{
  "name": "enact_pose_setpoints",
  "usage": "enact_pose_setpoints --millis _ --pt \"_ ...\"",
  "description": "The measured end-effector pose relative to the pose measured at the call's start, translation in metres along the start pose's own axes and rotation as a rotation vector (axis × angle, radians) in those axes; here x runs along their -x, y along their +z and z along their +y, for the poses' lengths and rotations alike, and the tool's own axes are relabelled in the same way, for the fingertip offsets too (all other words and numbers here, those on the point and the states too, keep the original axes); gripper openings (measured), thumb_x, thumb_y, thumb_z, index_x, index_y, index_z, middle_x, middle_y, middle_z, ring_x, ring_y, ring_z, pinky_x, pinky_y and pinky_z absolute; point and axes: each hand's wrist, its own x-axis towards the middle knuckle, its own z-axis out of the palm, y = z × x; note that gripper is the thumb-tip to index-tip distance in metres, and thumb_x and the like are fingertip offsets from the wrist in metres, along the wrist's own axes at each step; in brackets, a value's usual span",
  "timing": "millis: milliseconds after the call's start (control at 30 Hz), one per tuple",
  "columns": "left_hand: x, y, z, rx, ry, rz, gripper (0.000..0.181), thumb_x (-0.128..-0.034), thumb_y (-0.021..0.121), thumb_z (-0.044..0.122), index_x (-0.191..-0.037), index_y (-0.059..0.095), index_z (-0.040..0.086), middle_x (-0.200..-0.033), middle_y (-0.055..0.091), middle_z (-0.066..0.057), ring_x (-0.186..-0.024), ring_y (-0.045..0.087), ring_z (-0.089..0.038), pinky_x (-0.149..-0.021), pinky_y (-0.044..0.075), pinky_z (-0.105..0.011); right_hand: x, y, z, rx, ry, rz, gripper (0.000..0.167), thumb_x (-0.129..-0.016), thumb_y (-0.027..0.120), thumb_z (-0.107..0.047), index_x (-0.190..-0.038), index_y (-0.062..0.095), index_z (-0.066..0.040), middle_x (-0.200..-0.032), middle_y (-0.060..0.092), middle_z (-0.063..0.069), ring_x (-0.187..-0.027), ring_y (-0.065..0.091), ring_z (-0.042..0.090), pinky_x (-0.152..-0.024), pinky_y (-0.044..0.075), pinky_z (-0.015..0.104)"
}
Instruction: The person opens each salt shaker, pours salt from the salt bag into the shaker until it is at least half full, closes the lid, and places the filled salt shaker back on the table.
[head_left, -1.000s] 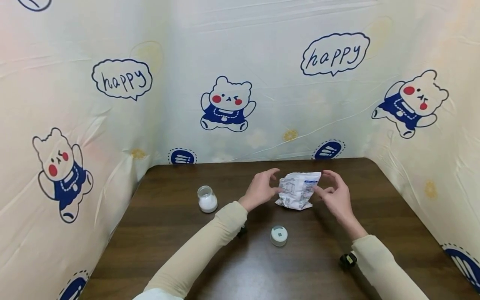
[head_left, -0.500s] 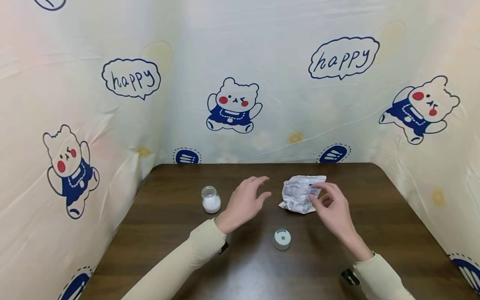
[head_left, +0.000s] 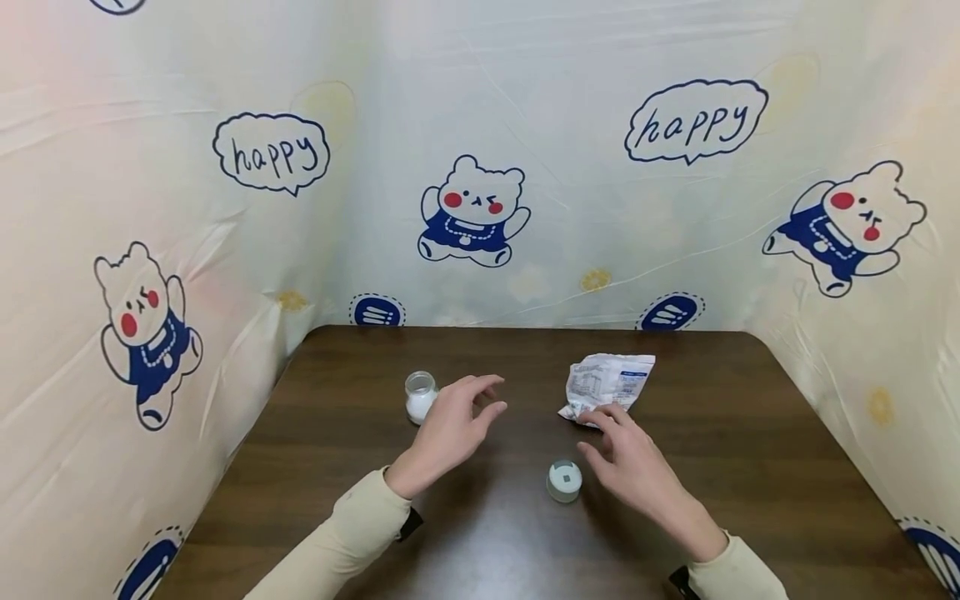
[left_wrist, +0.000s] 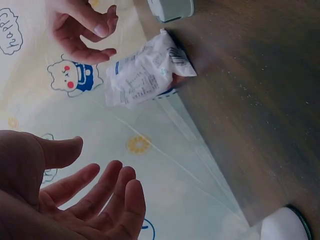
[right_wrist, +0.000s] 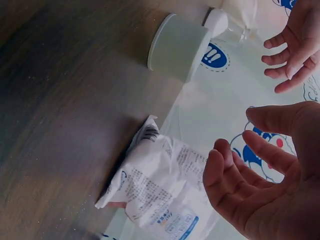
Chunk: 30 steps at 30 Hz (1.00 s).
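Observation:
A white printed packet stands toward the back right of the table. My right hand is in front of the packet, fingers loosely bent and holding nothing. In the head view its fingertips overlap the packet's lower edge; the right wrist view shows them apart from it. Just left of that hand is a small round container with a white top and pale translucent sides. My left hand hovers bare beside a glass jar of white contents and partly covers it. Its fingers are spread and relaxed.
All of this stands on a dark brown wooden table. A pale curtain printed with bears and "happy" bubbles encloses the table at the back and both sides.
Both hands have left the packet, which stays standing. My left hand has moved left toward the jar. My right hand has come nearer, toward the round container. The view has shifted slightly.

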Motion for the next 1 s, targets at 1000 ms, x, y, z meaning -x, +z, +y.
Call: enact_pose_setpoints --millis 1000 --pt "0.046 -0.012 -0.049 0.065 -0.175 0.071 0.032 -0.0919 0.083 0.008 -0.123 0.075 0.007 -0.099 0.072 -0.003 -0.088 0.070 -0.021 -0.083 0.058 -0.050 0.017 0.019 -0.007 0.009 -0.034 -0.282 0.051 -0.089 0.088 -0.032 -0.131 0.069 -0.011 -0.126 0.062 -0.003 -0.079 0.057 0.005 -0.074 0.052 0.036"
